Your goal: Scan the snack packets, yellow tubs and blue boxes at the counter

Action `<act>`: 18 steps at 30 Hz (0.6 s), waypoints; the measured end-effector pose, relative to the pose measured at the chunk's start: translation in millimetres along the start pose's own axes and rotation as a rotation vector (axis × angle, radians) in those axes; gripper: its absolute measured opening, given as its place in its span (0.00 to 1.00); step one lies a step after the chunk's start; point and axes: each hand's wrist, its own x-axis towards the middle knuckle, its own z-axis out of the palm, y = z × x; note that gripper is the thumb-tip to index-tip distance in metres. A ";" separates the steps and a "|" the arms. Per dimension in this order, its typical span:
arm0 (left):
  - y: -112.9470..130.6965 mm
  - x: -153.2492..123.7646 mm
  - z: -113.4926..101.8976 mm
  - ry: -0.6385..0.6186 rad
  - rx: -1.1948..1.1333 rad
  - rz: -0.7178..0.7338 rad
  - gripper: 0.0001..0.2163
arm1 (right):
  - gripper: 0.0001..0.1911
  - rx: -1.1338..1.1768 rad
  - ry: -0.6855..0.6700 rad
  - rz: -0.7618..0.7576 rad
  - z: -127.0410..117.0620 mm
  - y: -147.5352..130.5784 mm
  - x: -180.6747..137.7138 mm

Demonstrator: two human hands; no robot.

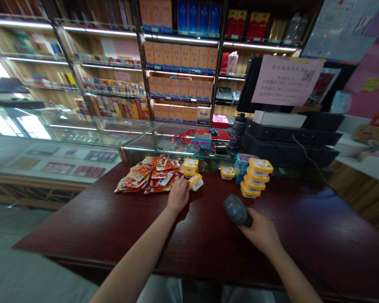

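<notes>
My left hand (178, 195) reaches across the dark red counter (113, 227) and grips a small yellow-lidded tub (196, 182), tilted on its side with a white label showing. My right hand (261, 231) is wrapped round the handle of a dark barcode scanner (235, 209), whose head points toward the tubs. A stack of several yellow-lidded tubs (255, 177) stands just beyond the scanner. Two more tubs (190, 166) sit stacked behind my left hand, and a single tub (228, 172) lies between the stacks.
A pile of orange snack packets (150, 174) lies left of the tubs. A glass display case (164, 141) runs behind the counter, with a phone (220, 149) on it. A black register (290, 139) with a paper notice (286, 80) stands at back right. Shelves of boxed goods (180, 63) fill the wall.
</notes>
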 end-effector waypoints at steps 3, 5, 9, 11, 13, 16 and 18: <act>2.2 -2.0 -0.1 0.001 0.001 -0.012 0.04 | 0.15 0.251 0.041 -0.074 6.1 -18.5 0.9; 3.4 -3.1 -0.9 -0.005 0.005 -0.025 0.04 | 0.18 0.360 0.067 -0.101 10.5 -28.4 0.8; 5.0 -4.0 -2.1 -0.012 0.017 -0.045 0.04 | 0.20 0.483 0.033 -0.102 13.4 -41.2 0.8; 5.6 -3.7 -2.2 -0.012 0.017 -0.044 0.04 | 0.19 0.491 0.020 -0.101 12.8 -44.1 0.8; 6.3 -3.3 -2.0 -0.012 0.016 -0.045 0.04 | 0.18 0.467 0.029 -0.097 12.5 -44.9 0.8; 7.2 -3.1 -1.5 -0.009 0.030 -0.061 0.03 | 0.17 0.420 0.039 -0.091 13.1 -43.7 0.5; 7.3 -3.2 -1.2 -0.006 0.036 -0.065 0.03 | 0.18 0.405 0.024 -0.095 13.5 -42.8 0.4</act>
